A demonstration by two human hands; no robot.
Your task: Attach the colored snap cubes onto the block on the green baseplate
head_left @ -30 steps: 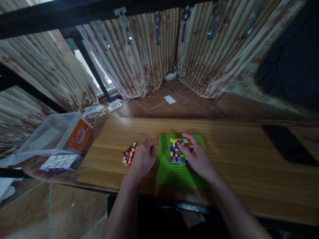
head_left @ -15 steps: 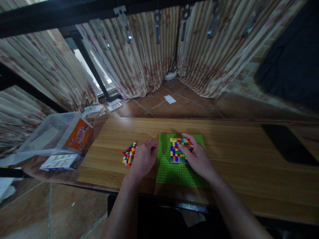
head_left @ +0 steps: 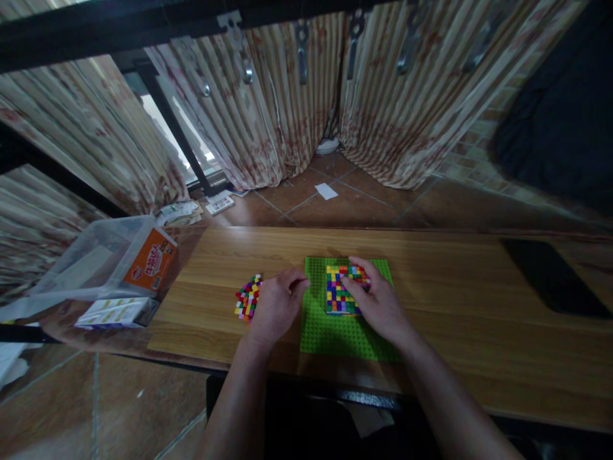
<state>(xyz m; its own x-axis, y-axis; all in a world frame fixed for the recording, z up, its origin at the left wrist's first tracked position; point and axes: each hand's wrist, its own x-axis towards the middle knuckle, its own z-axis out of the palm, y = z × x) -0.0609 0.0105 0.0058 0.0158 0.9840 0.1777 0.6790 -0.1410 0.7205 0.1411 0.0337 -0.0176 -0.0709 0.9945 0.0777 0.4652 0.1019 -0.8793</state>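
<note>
A green studded baseplate [head_left: 318, 335] lies on the wooden table, bearing a square block of multicoloured toy bricks [head_left: 336, 297]. My right hand [head_left: 382, 308] grips that block from the right, thumb on its top and fingers round its far right side; its right part is hidden. At the baseplate's left edge, my left hand [head_left: 281, 300] is closed in a pinch, fingertips just over the green studs. Whatever the pinch holds, if anything, is too small to make out. A heap of loose coloured bricks [head_left: 248, 297] sits left of my left hand, partly covered by it.
On the left stand a clear plastic bin [head_left: 103, 255] with an orange label and a white-and-blue box [head_left: 117, 312]. A dark flat phone or tablet [head_left: 555, 278] lies at the table's right. Beyond the table [head_left: 454, 281] are tiled floor and striped curtains [head_left: 297, 115].
My left hand's pinched fingertips have shifted slightly right, onto the baseplate's left edge. My right hand stays in place on the brick block.
</note>
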